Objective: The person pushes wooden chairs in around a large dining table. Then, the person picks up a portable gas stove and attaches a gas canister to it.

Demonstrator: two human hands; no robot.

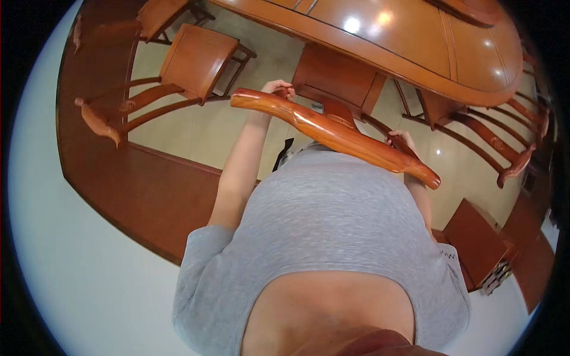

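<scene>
A polished wooden chair stands right in front of me, its curved top rail crossing close below my view and its flat seat beyond, partly under the table edge. My left hand is closed at the chair's left back post, just past the rail's left end; the rail hides part of the grip. On the other side, my right hand has its fingers wrapped round the right back post, with the rail covering part of the palm.
A long glossy wooden table spans the far side. Matching chairs stand at left and right. Dark red-brown wood runs along the left of the pale tiled floor. A brown box-like piece stands at lower right.
</scene>
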